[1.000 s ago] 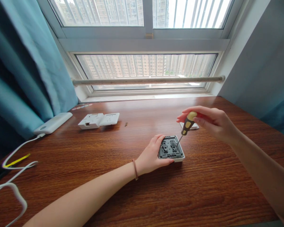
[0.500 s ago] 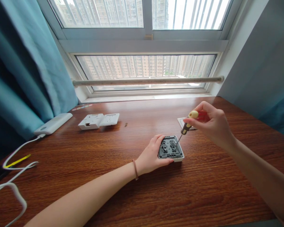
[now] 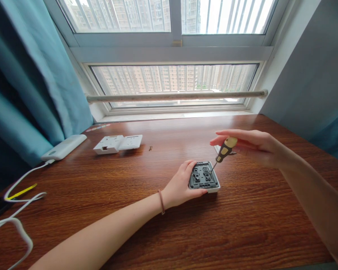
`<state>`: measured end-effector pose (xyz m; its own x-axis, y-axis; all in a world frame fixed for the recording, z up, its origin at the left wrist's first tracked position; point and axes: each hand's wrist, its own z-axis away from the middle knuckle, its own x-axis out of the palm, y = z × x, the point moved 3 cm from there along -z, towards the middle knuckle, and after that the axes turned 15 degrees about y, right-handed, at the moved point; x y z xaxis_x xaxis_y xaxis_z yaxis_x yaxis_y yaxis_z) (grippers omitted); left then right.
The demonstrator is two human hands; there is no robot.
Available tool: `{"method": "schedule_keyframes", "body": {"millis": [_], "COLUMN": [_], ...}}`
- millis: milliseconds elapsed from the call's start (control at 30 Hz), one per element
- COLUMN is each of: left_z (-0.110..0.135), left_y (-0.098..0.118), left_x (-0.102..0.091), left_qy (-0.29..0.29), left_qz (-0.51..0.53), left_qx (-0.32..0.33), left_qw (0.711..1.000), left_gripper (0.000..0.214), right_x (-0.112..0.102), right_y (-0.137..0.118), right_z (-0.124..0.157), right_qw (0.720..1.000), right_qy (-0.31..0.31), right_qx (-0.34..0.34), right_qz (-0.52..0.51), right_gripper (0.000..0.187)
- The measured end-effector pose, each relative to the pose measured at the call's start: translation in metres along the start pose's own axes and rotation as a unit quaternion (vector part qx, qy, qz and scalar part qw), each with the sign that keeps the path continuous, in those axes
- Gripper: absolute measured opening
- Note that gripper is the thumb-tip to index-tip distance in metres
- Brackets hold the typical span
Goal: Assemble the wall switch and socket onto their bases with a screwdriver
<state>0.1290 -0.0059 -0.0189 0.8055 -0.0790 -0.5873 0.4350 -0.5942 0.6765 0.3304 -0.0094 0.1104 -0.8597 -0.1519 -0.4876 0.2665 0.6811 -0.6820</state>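
Observation:
A square wall switch (image 3: 202, 182) with its grey inner face bare and a white edge lies on the desk. My left hand (image 3: 180, 183) grips it from the left, thumb along the near side and fingers at the far left corner. My right hand (image 3: 253, 146) is at a screwdriver (image 3: 224, 150) with a dark and cream handle. The tool leans to the right, its tip down on the right part of the grey face. The fingers are stretched out along the handle's top. A white plate (image 3: 217, 149) lies behind the screwdriver, mostly hidden by it and my right hand.
Two small screws (image 3: 150, 148) lie on the wooden desk (image 3: 124, 225). Farther left sit a white box (image 3: 108, 145) with a socket plate (image 3: 131, 141) against it, a white power strip-like block (image 3: 64, 147), a white cable (image 3: 24, 240) and a yellow strip (image 3: 23, 191). A window stands behind.
My right hand's fingers have gone from a curled pinch on the handle to stretched out across it. The screwdriver leans slightly differently; my left hand and the switch stay nearly in place.

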Motion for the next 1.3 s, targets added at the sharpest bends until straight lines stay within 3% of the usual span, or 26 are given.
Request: {"method": "schedule_keyframes", "body": {"millis": [133, 267, 500, 633, 733, 867, 967, 1033, 1300], "left_z": [0.0, 0.001, 0.001, 0.0, 0.0, 0.0, 0.0, 0.0, 0.001], "left_y": [0.0, -0.001, 0.0, 0.0, 0.0, 0.0, 0.0, 0.0, -0.001], "left_x": [0.0, 0.001, 0.0, 0.0, 0.0, 0.0, 0.0, 0.0, 0.001], "left_qy": [0.0, 0.0, 0.002, 0.005, 0.007, 0.008, 0.011, 0.01, 0.009], "left_qz": [-0.001, -0.001, 0.002, 0.004, 0.009, 0.019, 0.021, 0.019, 0.013], "left_qx": [-0.001, -0.005, -0.003, -0.002, -0.003, -0.005, -0.005, -0.005, -0.004], "left_qw": [1.0, 1.0, 1.0, 1.0, 1.0, 1.0, 1.0, 1.0, 1.0], "left_gripper": [0.078, 0.078, 0.078, 0.078, 0.077, 0.077, 0.077, 0.077, 0.077], "right_x": [-0.002, -0.003, 0.008, 0.019, 0.018, 0.014, 0.012, 0.012, 0.011], "right_y": [0.003, 0.01, -0.005, -0.01, -0.003, 0.005, 0.003, 0.003, 0.01], "right_z": [-0.002, -0.003, 0.003, 0.004, 0.002, -0.001, -0.001, 0.0, 0.001], "right_qw": [0.994, 0.968, 0.937, 0.941, 0.963, 0.994, 0.998, 0.998, 0.987], "right_qy": [0.097, 0.206, 0.264, 0.246, 0.205, 0.1, 0.025, 0.007, 0.143], "right_qx": [0.036, 0.075, 0.027, -0.019, -0.014, 0.039, 0.047, 0.04, 0.065], "right_qz": [0.022, 0.125, 0.225, 0.23, 0.176, 0.026, -0.042, -0.058, 0.023], "right_gripper": [0.028, 0.023, 0.026, 0.031, 0.028, 0.034, 0.036, 0.035, 0.019]}}
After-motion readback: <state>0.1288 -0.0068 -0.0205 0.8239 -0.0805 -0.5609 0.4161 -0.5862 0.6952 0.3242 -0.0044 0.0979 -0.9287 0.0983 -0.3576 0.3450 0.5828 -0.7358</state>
